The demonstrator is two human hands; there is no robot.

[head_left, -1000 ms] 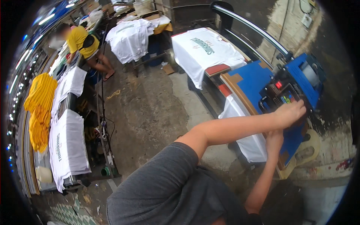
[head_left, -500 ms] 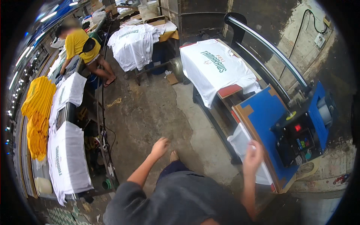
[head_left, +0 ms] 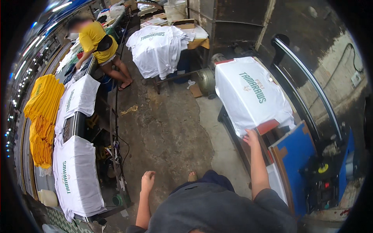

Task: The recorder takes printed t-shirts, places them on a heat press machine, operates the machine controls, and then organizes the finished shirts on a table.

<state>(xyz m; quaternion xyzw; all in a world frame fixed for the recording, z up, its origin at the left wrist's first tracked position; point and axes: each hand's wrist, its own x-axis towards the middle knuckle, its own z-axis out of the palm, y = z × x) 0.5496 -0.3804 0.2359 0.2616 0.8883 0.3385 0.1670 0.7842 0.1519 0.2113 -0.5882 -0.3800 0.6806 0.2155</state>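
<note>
A printed white T-shirt is spread over a red-edged platen on the right, its loose edges hanging down. My right hand is at its near hem, fingers closed on the fabric at the corner. Low over the floor, left of my body, my left hand has its fingers curled together, with nothing visible in it. Close to my right forearm stands a heat press with a blue, brown-edged plate and a dark control box. White fabric shows under that plate.
Printed white T-shirts drape a long rack at left, beside stacked yellow shirts. A white shirt pile stands ahead. Someone in yellow works at the far left. Curved metal rails rise behind the press.
My right hand has moved from beside the blue plate forward to the white T-shirt's near hem. My left hand has lowered toward my side. The view has shifted, bringing the T-shirt nearer.
</note>
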